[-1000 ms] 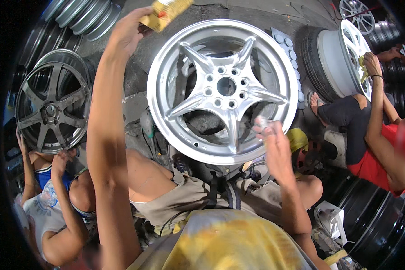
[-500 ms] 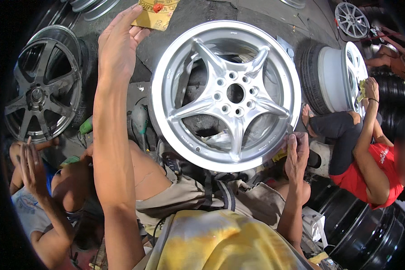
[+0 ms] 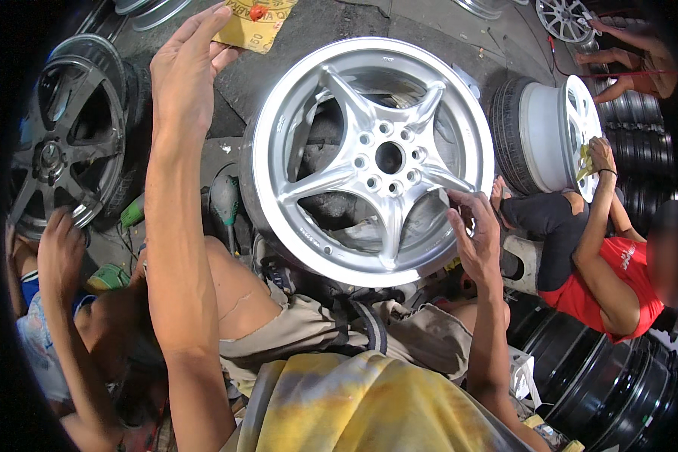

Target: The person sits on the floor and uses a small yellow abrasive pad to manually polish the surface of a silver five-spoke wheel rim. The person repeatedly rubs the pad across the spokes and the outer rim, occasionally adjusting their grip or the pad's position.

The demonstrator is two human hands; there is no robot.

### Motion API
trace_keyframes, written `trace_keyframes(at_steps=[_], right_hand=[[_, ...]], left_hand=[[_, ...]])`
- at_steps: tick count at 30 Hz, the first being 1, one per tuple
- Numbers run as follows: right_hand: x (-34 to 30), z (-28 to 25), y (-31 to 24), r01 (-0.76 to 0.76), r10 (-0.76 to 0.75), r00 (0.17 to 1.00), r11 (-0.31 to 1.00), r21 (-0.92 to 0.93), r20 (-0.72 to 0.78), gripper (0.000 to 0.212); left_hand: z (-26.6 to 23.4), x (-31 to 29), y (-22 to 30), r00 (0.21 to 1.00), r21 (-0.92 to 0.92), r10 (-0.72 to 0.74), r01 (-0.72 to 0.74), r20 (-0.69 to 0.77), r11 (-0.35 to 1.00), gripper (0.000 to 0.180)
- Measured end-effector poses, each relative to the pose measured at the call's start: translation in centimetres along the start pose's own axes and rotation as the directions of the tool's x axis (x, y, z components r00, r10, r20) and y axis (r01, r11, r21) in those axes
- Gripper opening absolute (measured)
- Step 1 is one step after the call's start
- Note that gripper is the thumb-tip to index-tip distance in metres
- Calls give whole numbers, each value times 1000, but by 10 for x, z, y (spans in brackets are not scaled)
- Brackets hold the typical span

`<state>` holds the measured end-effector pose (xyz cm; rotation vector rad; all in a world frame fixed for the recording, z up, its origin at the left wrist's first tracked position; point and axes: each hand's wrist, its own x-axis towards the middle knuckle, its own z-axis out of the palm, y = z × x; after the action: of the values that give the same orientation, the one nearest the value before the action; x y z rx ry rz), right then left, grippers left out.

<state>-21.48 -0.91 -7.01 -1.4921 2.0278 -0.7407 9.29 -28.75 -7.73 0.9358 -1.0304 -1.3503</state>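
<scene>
My left hand [image 3: 182,79], raised at the upper left, is closed on a yellow piece of sandpaper [image 3: 270,32] by its edge. A small orange-red blob [image 3: 258,13] of paste sits on the sheet. In front of me is a silver five-spoke wheel rim [image 3: 390,197], its face turned up toward me. My right hand [image 3: 478,230] is at the rim's lower right edge, near the end of a spoke. Its fingers are bent in a pinch; a thin grey thing seems to be at the fingertips, too small to make out.
A dark spoked wheel [image 3: 50,156] stands at left, beside a person's blurred hand [image 3: 62,245]. A green-and-grey power tool [image 3: 224,200] lies left of the rim. At right, a person in a red shirt [image 3: 606,275] holds a yellow piece against a white wheel [image 3: 546,135]. Black rims [image 3: 595,369] are stacked lower right.
My right hand has moved up and slightly left, from the rim's lower right edge toward the spoke end. My left hand with the sandpaper has shifted slightly left in view.
</scene>
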Motion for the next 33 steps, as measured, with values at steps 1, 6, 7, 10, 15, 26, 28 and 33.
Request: trace_keyframes(at_steps=[1, 6, 7, 10, 15, 26, 28, 33], right_hand=[[2, 2, -4, -7, 6, 1000, 998, 58, 18, 22], [19, 12, 4, 245, -232, 969, 954, -173, 88, 28], [21, 14, 2, 265, -252, 963, 947, -180, 92, 28], [23, 21, -2, 313, -296, 948, 934, -174, 117, 30], [23, 36, 4, 388, -372, 921, 899, -202, 116, 31], [24, 33, 10, 353, -339, 936, 895, -273, 97, 33], [20, 33, 12, 326, -317, 945, 911, -252, 75, 31], [25, 33, 11, 320, -314, 947, 923, -214, 65, 28]], left_hand=[[-1, 0, -1, 1000, -5, 0, 0, 10, 1000, 35], [8, -9, -5, 995, 106, -8, -2, 95, 994, 33], [9, -10, -8, 991, 148, -21, 1, 129, 989, 33], [21, -24, -2, 962, 302, -134, 58, 237, 952, 32], [40, -40, -3, 938, 385, -166, 38, 304, 922, 36], [32, -37, -1, 938, 457, -175, 21, 299, 889, 33], [29, -35, -3, 937, 457, -179, 23, 301, 889, 34], [37, -36, -3, 921, 428, -223, 70, 320, 901, 34]])
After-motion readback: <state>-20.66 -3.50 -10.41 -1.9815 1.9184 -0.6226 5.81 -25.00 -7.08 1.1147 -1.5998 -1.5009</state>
